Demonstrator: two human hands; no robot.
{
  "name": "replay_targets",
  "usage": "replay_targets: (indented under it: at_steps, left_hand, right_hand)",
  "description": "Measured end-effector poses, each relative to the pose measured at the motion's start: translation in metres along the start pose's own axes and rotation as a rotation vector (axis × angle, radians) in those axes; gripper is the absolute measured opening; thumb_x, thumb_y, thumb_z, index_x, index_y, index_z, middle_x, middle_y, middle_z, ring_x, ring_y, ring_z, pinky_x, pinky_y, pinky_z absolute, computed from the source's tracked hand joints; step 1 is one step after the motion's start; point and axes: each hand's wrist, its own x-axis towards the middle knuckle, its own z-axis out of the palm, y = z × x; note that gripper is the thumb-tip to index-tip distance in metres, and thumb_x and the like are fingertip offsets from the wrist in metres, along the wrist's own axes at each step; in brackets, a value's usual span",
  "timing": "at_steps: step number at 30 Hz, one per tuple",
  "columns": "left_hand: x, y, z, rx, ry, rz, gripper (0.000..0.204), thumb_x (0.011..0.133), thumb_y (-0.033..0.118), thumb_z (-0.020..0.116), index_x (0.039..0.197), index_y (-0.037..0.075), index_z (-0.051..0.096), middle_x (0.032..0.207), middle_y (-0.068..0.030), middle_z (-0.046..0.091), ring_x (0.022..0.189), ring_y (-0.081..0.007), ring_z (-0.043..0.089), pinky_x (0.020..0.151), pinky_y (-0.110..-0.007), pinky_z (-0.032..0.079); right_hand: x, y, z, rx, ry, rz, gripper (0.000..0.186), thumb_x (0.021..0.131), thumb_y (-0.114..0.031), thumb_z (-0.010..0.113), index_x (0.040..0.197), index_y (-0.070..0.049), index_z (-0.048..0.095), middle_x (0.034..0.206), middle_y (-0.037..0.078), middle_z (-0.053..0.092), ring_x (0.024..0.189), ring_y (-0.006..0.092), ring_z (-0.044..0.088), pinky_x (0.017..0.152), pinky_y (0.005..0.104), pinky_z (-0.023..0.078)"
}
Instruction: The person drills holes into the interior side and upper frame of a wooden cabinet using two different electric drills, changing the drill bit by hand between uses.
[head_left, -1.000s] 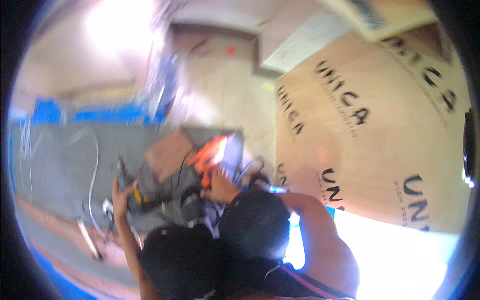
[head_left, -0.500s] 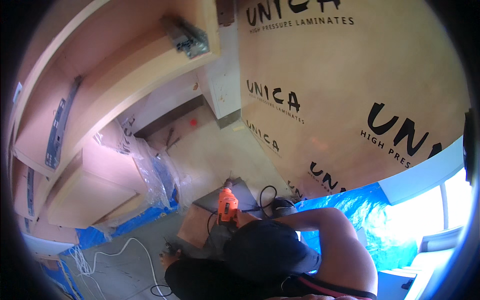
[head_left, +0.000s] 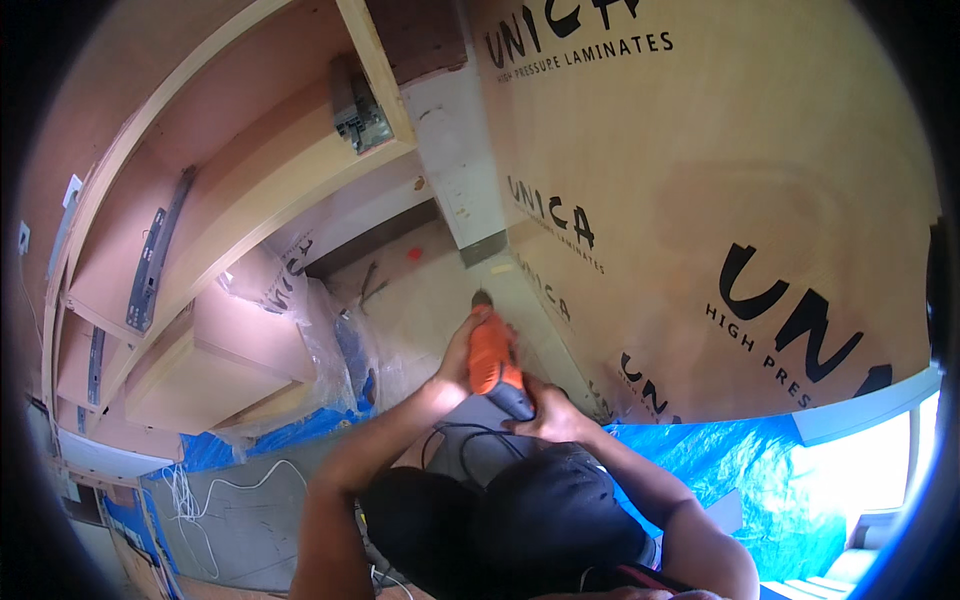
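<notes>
An orange corded power drill (head_left: 492, 362) with a black handle is held out in front of my knees. Its chuck end points away from me, toward the floor beyond. My left hand (head_left: 455, 358) wraps round the front of the drill's body. Closed about the black handle at the near end is my right hand (head_left: 552, 412). A black cord (head_left: 470, 432) loops below the drill, over a grey surface between my arms. The drill's tip is blurred, so I cannot make out what bit it carries.
A tall paper-covered laminate panel (head_left: 680, 220) stands at the right. At the left is an open wooden cabinet frame (head_left: 270, 200) with metal drawer slides (head_left: 150, 265). Blue sheeting (head_left: 700, 480) lies at the lower right. A white cable (head_left: 245, 483) trails across the floor.
My left hand has come from the lower left onto the drill's front. The drill has moved forward and slightly right, and my right hand has shifted with it.
</notes>
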Motion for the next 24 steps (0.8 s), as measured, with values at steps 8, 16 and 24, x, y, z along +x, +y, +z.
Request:
replay_targets:
  at_steps: [8,16,24]
  left_hand:
    - [0.014,0.059,0.198,0.413,0.155,0.544,0.035,0.099,0.032,0.071,0.116,0.004,0.058,0.1,-0.0052,0.064,0.088,-0.0152,0.066,0.079,-0.036,0.057]
    - [0.017,0.135,0.243,0.249,-0.048,0.823,0.049,0.104,0.044,0.062,0.127,0.001,0.058,0.115,-0.0104,0.067,0.107,-0.0177,0.066,0.097,-0.035,0.053]
    - [0.051,0.166,0.234,0.169,-0.093,0.784,0.064,0.104,0.063,0.05,0.132,0.006,0.056,0.12,-0.011,0.068,0.107,-0.0214,0.069,0.097,-0.039,0.057]
  right_hand:
    - [0.025,-0.086,-0.057,0.012,0.814,-0.223,0.08,0.077,-0.003,0.078,0.149,0.0,0.043,0.133,0.024,0.063,0.123,0.0338,0.064,0.104,0.0441,0.05]
    - [0.099,-0.169,-0.114,0.087,0.873,-0.435,0.064,0.078,-0.002,0.077,0.139,0.002,0.055,0.12,0.022,0.071,0.113,0.0254,0.07,0.097,0.0386,0.053]
    - [0.146,-0.203,-0.144,0.125,0.81,-0.505,0.057,0.074,0.001,0.075,0.128,0.007,0.06,0.107,0.02,0.075,0.103,0.0213,0.073,0.089,0.0357,0.056]
